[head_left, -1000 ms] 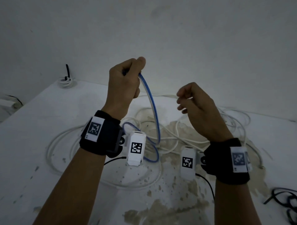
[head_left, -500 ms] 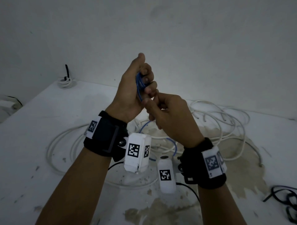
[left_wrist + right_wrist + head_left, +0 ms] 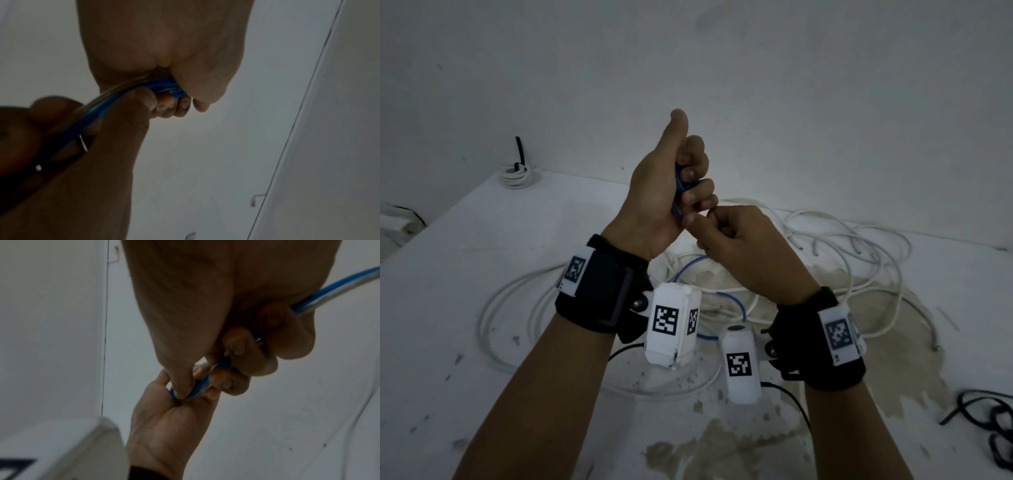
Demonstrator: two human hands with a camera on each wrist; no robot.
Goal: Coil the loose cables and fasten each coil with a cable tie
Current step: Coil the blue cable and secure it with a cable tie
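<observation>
A thin blue cable [image 3: 680, 186] is bunched inside my left hand [image 3: 674, 185], which is raised above the table with its thumb up and fingers curled round the loops. My right hand [image 3: 726, 233] sits just below and to the right, touching the left fingers and pinching the same cable. The rest of the blue cable [image 3: 736, 305] hangs down and loops on the table behind the wrists. The left wrist view shows the blue cable [image 3: 164, 87] clamped under curled fingers. In the right wrist view the blue cable [image 3: 205, 382] runs between both hands.
Loose white cable [image 3: 859, 260] sprawls over the stained white table [image 3: 465, 274]. A tied white coil [image 3: 517, 174] with a black tie sits at the far left corner. A dark cable [image 3: 996, 421] lies at the right edge. A grey wall stands close behind.
A second ago the hands were apart, with a long blue loop hanging from the left hand. The right hand has since come up to the left, and the loop is gathered into the left fist.
</observation>
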